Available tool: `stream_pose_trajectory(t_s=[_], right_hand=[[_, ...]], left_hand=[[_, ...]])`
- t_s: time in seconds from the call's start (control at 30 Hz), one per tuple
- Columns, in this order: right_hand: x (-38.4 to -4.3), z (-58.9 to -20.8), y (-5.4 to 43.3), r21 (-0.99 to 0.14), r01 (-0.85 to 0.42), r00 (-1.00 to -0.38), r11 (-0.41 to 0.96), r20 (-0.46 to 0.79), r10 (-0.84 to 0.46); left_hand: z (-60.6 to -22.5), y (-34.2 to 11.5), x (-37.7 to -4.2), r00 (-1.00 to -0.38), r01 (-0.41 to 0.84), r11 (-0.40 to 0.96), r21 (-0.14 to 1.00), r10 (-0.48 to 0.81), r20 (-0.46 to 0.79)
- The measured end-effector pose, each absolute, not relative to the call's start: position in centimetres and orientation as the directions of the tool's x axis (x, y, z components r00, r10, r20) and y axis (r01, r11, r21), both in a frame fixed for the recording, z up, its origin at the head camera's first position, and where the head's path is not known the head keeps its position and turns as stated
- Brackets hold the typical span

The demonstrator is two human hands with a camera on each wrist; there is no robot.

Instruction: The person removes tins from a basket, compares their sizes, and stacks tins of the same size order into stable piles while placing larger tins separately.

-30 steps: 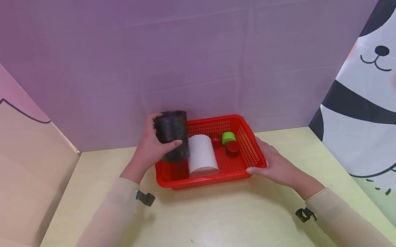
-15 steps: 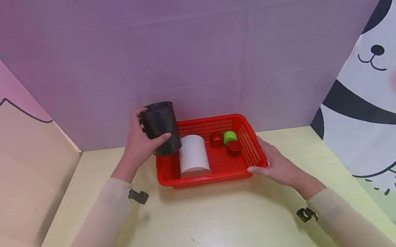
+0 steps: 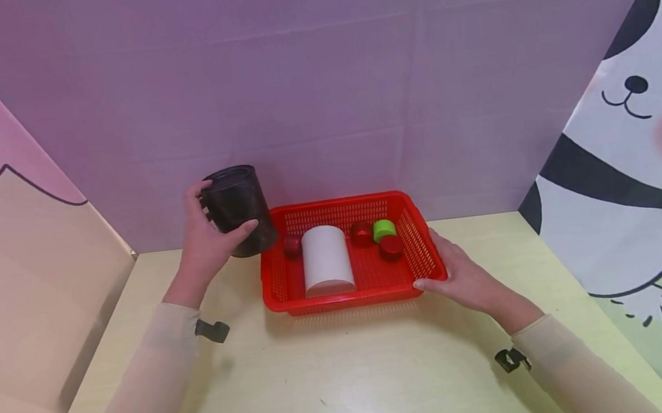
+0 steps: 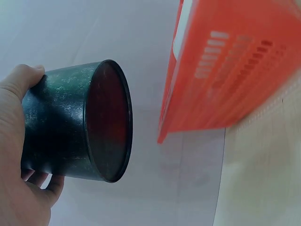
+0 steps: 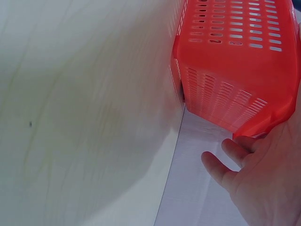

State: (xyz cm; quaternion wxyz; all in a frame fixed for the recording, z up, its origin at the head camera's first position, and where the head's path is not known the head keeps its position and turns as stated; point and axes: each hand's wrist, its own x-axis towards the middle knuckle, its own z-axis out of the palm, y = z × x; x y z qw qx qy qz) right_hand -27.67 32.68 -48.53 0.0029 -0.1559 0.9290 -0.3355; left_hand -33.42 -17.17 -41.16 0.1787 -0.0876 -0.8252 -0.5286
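My left hand grips a black cylindrical canister, thumb on its near side and fingers round the far side. The canister tilts, raised just left of a red perforated basket. In the left wrist view its rimmed lower end shows a dark, reddish face. My right hand holds the basket's right side, thumb on the front corner; in the right wrist view its fingers reach along beneath the rim. Inside the basket lies a white half-round block.
Also in the basket are a green round piece, two red round pieces at the right, and a dark red piece at the left. A purple backdrop stands right behind the basket on the pale table.
My left hand has lifted the black canister up and leftward out of the basket, tilting it. The dark red piece at the basket's left has come into sight. The right hand stays at the rim.
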Motion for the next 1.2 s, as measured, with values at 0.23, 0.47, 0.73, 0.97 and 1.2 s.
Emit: stream_pose_trajectory(t_s=[0.23,0.47,0.73,0.97,1.2], right_hand=[[-28.2,-49.1,32.7,-0.623,-0.301,-0.948,0.722,0.113,-0.298],[-28.1,-48.9,32.7,-0.629,-0.293,-0.950,0.720,0.106,-0.294],[-28.0,-48.8,32.6,-0.637,-0.280,-0.953,0.718,0.094,-0.288],[-28.0,-48.9,32.6,-0.634,-0.284,-0.952,0.720,0.097,-0.290],[-28.0,-49.0,32.7,-0.627,-0.268,-0.957,0.731,0.088,-0.276]], left_hand=[[-42.5,-19.0,-34.3,-0.910,0.338,0.429,0.838,-0.077,0.407],[-44.3,-19.7,-34.8,-0.863,0.378,0.481,0.791,-0.128,0.489],[-46.2,-19.9,-35.4,-0.817,0.400,0.527,0.750,-0.165,0.552],[-48.2,-19.6,-36.3,-0.784,0.426,0.553,0.716,-0.169,0.597],[-48.9,-19.1,-36.4,-0.819,0.396,0.540,0.743,-0.158,0.552]])
